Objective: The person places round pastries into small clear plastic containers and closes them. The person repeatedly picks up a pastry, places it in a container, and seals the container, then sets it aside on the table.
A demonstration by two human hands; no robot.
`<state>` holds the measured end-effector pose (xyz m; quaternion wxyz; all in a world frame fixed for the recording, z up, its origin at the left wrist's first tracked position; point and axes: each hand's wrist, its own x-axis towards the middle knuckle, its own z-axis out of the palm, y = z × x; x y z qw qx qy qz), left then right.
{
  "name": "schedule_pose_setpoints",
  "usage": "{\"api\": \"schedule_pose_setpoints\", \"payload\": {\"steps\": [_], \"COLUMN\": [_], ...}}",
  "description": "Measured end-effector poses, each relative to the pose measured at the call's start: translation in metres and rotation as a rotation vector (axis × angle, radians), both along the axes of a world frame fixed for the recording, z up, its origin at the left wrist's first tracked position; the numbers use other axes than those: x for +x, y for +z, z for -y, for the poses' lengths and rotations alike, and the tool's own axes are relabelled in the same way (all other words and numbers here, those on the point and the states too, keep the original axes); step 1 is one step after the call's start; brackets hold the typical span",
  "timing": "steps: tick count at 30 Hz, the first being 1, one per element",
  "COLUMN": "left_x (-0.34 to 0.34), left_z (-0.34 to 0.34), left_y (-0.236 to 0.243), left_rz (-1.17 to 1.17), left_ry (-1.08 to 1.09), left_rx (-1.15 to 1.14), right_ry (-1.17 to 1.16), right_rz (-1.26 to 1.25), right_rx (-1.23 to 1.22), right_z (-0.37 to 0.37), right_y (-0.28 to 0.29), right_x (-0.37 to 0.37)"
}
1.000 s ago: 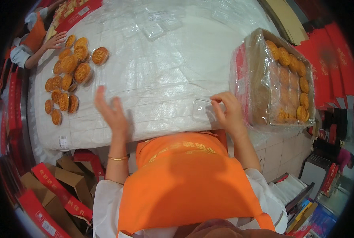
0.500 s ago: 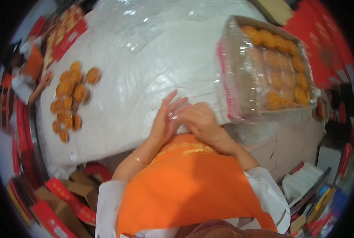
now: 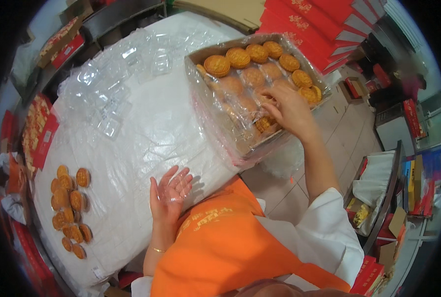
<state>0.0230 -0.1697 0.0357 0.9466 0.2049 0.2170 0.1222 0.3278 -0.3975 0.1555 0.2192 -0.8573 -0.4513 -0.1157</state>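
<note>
Left hand [image 3: 164, 207]: palm up, fingers spread wide beneath a clear plastic tray [image 3: 173, 192], which seems held this way so that it rests on a flat support.
Right hand [image 3: 285, 106]: above the carton, fingers partly curled and thumb apart; whether it touches or grips anything, I cannot tell.
Carton pastries [image 3: 217, 65]: round, golden, under and around the right hand, some beneath clear film.
Carton [image 3: 244, 146]: open-topped at the table's right-hand edge, probably set there for an easy grasp from above; its walls fence the right hand, so lifting is the freest way out.
Near edge: just beside the left hand, against the orange apron [image 3: 220, 218].
White sheet [image 3: 136, 163]: gives the left hand room forward and leftward.
Spare trays [image 3: 109, 123]: loose pile, ahead of the left hand.
Grouped pastries [image 3: 61, 199]: well left of the left hand, bunched near the far-left edge.
</note>
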Motion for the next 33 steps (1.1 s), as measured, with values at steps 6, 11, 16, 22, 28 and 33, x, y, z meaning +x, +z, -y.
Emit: {"api": "schedule_pose_setpoints", "payload": {"steps": [6,11,16,22,28,33], "left_x": [0.000,0.005,-0.001,-0.011,-0.010,-0.026], "left_z": [0.003,-0.001,-0.009,-0.014,-0.014,-0.015], "left_y": [-0.003,-0.002,0.004,-0.002,0.011,0.019], "left_rz": [0.078,0.105,0.079,0.083,0.141,0.237], "left_ry": [0.014,0.069,0.130,0.202,0.180,0.200], "left_rx": [-0.083,-0.229,-0.229,-0.249,-0.169,-0.145], "right_ry": [-0.597,-0.600,-0.539,-0.428,0.183,0.789], "right_rz": [0.137,0.133,-0.005,-0.083,-0.055,-0.190], "right_rx": [-0.493,-0.562,-0.694,-0.300,0.306,0.252], "right_z": [0.072,0.076,0.060,0.055,-0.050,-0.140], "right_y": [0.002,0.001,0.007,0.008,0.000,-0.044], "right_x": [0.080,0.084,0.082,0.066,-0.078,-0.183]}}
